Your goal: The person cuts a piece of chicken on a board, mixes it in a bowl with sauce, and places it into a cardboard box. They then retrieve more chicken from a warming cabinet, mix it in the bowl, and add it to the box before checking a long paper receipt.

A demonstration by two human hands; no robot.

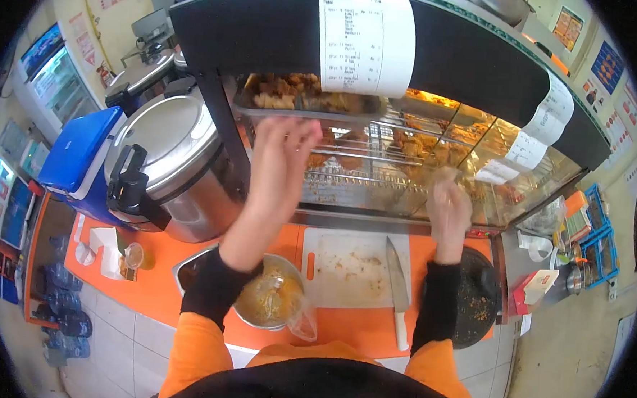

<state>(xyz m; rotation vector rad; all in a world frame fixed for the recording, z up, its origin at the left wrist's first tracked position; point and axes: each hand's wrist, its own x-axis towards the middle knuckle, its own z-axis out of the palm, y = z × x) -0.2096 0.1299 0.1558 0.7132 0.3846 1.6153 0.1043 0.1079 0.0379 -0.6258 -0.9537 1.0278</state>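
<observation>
My left hand [283, 154] is raised in front of the glass-fronted food warmer, its fingers extended with nothing visible in them. Just above it, a metal tray [294, 113] of browned food pieces sits on the warmer's upper level. Further right, my right hand [449, 209] is smeared by motion and seems to wear a clear plastic glove. It overlaps the wire rack [363, 178], where fried pieces [411, 146] lie; I cannot tell whether it grips anything. Between my forearms, a white cutting board [346, 290] with crumbs lies below, a knife [398, 282] along its right edge.
A steel bowl [246, 318] with yellowish food and a plastic bag stands left of the board. A dark round pan [480, 308] is at the right. Large steel cooker [170, 137] and blue cooler box [83, 147] stand left. Paper receipts [366, 43] hang from the warmer's top.
</observation>
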